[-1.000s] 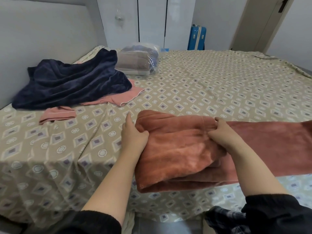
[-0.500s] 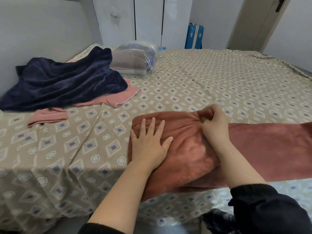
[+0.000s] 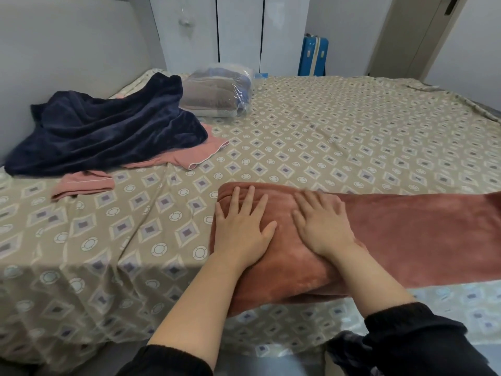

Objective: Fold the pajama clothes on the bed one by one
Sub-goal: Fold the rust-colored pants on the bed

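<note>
So both hands are flat on the rust-brown fleece pajama piece [image 3: 406,234], fingers spread, gripping nothing. The left hand [image 3: 241,229] presses near the doubled-over end and the right hand [image 3: 322,226] sits just beside it, nearer the single layer. The piece lies along the near edge of the patterned beige bed [image 3: 352,126]. Its thick folded part is on the left, and the long unfolded length runs to the right and out of view.

Looks to me like the step is smoothing the fold down before the next one. I'd sweep the palms outward from the middle so trapped air and wrinkles go to the edges, and check the layers line up along the near side. Plush fleece is springy, so a firm press probably helps it stay put. The near edge seems to hang slightly over the bed's side, so I'd watch it doesn't slide off.

Other stuff:
- a crumpled navy fleece garment [image 3: 108,131] at the far left by the grey headboard [image 3: 67,58]
- a thin pink garment [image 3: 189,160] partly under it, plus another pink bit [image 3: 84,184] nearer
- a clear plastic bag of folded bedding [image 3: 217,96] behind those
- a blue suitcase [image 3: 313,57] past the bed

Nothing blocks the fold itself, and the bed to the right is bare sheet. The other clothes look untouched, so plenty is left.
</note>
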### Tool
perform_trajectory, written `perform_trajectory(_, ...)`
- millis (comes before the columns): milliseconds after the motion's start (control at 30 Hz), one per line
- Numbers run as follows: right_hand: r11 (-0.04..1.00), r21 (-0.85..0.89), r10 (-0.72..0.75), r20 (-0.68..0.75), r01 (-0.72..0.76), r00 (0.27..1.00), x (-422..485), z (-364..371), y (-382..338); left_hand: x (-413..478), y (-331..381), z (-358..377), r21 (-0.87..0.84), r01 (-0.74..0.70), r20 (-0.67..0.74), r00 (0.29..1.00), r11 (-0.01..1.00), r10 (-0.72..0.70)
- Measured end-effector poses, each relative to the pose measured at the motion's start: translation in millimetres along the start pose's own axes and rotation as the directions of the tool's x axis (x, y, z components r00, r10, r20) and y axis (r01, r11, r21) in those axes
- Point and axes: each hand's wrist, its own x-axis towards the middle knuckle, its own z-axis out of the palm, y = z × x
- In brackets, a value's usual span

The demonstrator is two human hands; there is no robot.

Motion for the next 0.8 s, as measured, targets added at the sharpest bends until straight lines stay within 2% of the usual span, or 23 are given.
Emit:
perform_trajectory(100,0.952,0.18,0.244,0.04,-0.247,0.969,2.0,3.5,17.3,-1.4,-6.9,-0.9,-0.029,0.089,0.001,0.996,0.996,-0.089)
perform_trajectory(200,0.925,0.19,0.333,0.016,-0.33,0.943,-5.6,-7.2,19.9,-2.1,-14.5,-0.9,-0.139,0.167,0.029,0.986,0.976,-0.164)
perform_trajectory(267,0.952,0.139,0.292,-0.136,-0.274,0.947,-17.6,-19.0,8.5,-1.0,-18.7,-0.6,-0.197,0.173,0.029,0.985,0.965,-0.171)
perform_trajectory(333,0.986,0.091,0.158,-0.261,-0.139,0.952,-27.9,-23.7,-9.0,0.3,-21.3,0.5,-0.222,0.174,0.01,0.984,0.959,-0.177)
perform_trajectory(400,0.999,0.001,0.035,-0.22,-0.036,0.975,-32.5,-12.3,-20.5,-1.6,-19.8,0.8,-0.232,0.175,-0.016,0.983,0.957,-0.183)
perform_trajectory(500,0.994,-0.091,0.054,-0.059,-0.059,0.997,-31.2,12.2,-18.8,-5.0,-18.6,-0.9,-0.35,0.213,-0.054,0.967,0.912,-0.247)
perform_trajectory(633,0.996,-0.047,0.077,-0.072,-0.081,0.994,-29.0,16.2,-17.8,-10.2,-30.4,-17.3,-0.637,0.315,0.016,0.918,0.703,-0.397)
perform_trajectory(700,0.996,-0.03,0.076,-0.089,-0.079,0.993,-29.8,15.6,-17.6,-15.4,-34.3,-27.8,-0.726,0.386,0.149,0.896,0.569,-0.418)
perform_trajectory(800,0.996,-0.028,0.08,-0.107,-0.084,0.991,-30.4,16.6,-17.8,-19.7,-42.7,-32.3,-0.83,0.481,0.374,0.856,0.284,-0.357)
